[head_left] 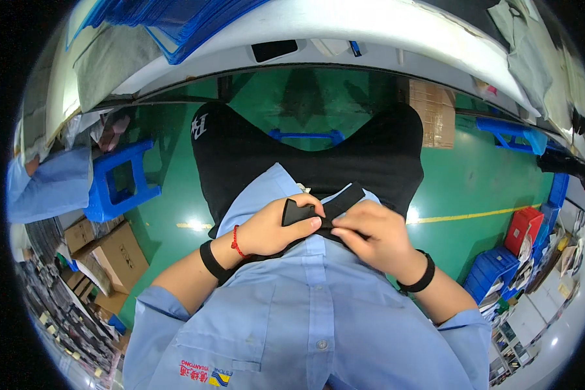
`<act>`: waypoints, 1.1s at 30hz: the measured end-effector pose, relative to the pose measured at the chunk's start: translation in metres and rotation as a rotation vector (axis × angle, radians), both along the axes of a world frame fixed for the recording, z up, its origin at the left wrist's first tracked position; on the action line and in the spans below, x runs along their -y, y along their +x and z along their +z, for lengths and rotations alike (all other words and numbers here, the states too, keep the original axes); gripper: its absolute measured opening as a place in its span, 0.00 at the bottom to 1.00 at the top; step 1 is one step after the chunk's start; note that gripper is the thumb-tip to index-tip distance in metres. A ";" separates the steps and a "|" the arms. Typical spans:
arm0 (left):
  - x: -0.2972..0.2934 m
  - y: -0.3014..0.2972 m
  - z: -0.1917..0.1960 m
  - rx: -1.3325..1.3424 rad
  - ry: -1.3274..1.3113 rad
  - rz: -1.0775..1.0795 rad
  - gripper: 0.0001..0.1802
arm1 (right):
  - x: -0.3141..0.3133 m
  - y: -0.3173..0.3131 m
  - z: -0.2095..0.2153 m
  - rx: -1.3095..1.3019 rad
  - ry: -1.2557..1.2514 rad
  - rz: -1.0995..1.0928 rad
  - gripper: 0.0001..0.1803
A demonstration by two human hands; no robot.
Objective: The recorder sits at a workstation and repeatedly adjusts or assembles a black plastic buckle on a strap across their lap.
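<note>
I look straight down my light blue shirt to my lap in black trousers. My left hand [276, 227] grips a small black plastic buckle piece [297, 211] between thumb and fingers. My right hand [374, 234] pinches the black strap [344, 198] that runs from that piece up and to the right. Both hands meet in front of my stomach, touching at the strap. A red cord and a black band sit on my left wrist, a black band on my right.
A white worktable edge [344, 29] with a stack of blue sheets [175, 26] curves across the top. Blue plastic stools [120, 182] stand on the green floor. Cardboard boxes [114, 257] lie at left, a red and a blue crate [523, 231] at right. A person's blue sleeve [49, 185] shows far left.
</note>
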State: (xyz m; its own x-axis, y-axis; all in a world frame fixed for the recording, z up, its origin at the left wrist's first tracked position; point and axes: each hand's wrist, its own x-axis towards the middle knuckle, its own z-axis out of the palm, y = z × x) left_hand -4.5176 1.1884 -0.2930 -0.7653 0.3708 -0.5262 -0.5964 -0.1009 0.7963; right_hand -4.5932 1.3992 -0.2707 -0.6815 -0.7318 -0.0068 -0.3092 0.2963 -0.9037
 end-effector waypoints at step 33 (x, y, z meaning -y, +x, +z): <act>-0.003 -0.001 0.000 0.258 0.073 0.090 0.11 | -0.053 0.021 0.000 0.149 0.377 -0.119 0.08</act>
State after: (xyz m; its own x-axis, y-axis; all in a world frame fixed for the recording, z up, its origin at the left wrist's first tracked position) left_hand -4.5183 1.1915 -0.2926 -0.6410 0.3512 -0.6825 -0.7646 -0.2143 0.6078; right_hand -4.5719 1.4520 -0.2708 -0.7320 -0.5756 -0.3645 -0.1268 0.6408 -0.7572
